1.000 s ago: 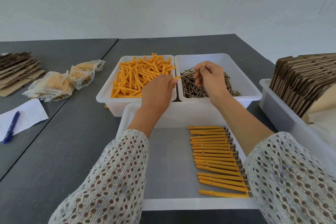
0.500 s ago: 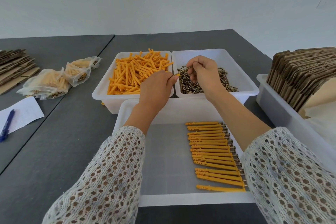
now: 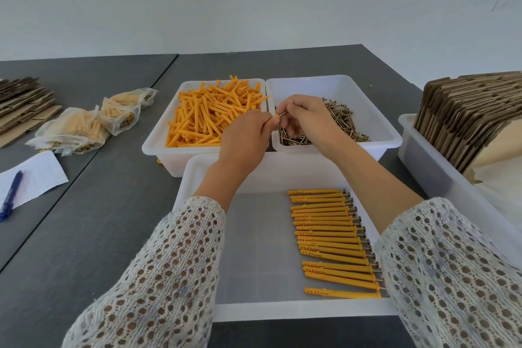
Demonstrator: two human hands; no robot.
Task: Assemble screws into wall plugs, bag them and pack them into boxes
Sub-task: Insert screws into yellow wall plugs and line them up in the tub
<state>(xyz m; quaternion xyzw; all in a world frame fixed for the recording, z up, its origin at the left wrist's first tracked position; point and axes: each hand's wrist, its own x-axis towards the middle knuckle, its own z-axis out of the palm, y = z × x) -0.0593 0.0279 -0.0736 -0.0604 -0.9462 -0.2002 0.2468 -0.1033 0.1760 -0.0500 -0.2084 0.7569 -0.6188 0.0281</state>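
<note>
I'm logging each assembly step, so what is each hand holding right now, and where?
The left hand grips a wall plug, mostly hidden in its fingers. The right hand pinches a screw near its head end.

Wall plug (image 3: 275, 120) almost wholly hidden inside curled left hand (image 3: 244, 140); only an orange tip visible. Screw (image 3: 282, 114) mostly covered by right hand (image 3: 306, 118) fingers. Cardboard stack (image 3: 466, 113) cut off at right edge. Writing on paper (image 3: 36, 178) too small to read.

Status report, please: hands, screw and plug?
Left hand grips plug. Right hand pinches screw, entering plug. Nothing in the way.
</note>
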